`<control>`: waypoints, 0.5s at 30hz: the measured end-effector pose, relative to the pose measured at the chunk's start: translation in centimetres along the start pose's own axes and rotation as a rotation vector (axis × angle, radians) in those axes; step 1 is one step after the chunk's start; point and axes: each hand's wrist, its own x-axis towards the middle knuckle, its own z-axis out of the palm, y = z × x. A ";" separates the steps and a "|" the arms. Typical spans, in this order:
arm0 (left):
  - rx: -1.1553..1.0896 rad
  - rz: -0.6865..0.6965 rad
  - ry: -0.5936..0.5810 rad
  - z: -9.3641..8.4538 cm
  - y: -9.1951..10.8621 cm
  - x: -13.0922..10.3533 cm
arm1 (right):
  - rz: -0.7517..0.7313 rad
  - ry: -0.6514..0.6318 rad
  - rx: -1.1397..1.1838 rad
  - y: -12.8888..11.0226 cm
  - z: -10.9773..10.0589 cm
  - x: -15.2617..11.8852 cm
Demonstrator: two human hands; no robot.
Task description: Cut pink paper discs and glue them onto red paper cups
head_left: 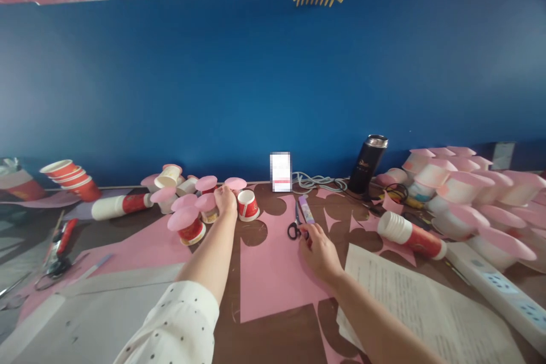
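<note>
My left hand (226,200) reaches in among small paper cups topped with pink paper discs. Its fingers look closed, but the back of the hand hides what they hold. A pink disc (235,183) shows just behind it, and another disc-topped cup (209,213) stands to its left. Just right of it is a red and white paper cup (248,206) without a disc. My right hand (321,251) is closed at the handles of black scissors (294,230), which lie over a pink paper sheet (273,273) with round cut-outs. A purple-labelled strip (306,209) lies beside the blades.
A black thermos (367,165) and a coiled cable (319,181) stand near the blue partition (256,79). At right are stacked cups (412,236), many disc-topped cups (464,185), a power strip (499,284) and printed sheets (409,290). Cup stacks (121,206) lie left.
</note>
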 end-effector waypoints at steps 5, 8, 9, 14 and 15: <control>0.009 0.065 0.000 0.3 -1.7 0.5 | -0.009 -0.037 -0.001 0.0 0.1 0.0; 0.010 0.080 0.026 0.1 -2.3 0.6 | 0.004 -0.031 -0.017 -0.1 0.2 0.0; 0.010 0.084 0.046 0.0 -2.4 0.5 | 0.012 -0.029 -0.025 -0.1 0.2 0.0; -0.008 0.102 0.101 -0.4 -3.4 0.3 | 0.009 -0.029 -0.029 -0.4 0.1 0.1; -0.014 0.112 0.094 -0.5 -3.5 0.3 | 0.008 -0.029 -0.028 -0.4 0.0 0.1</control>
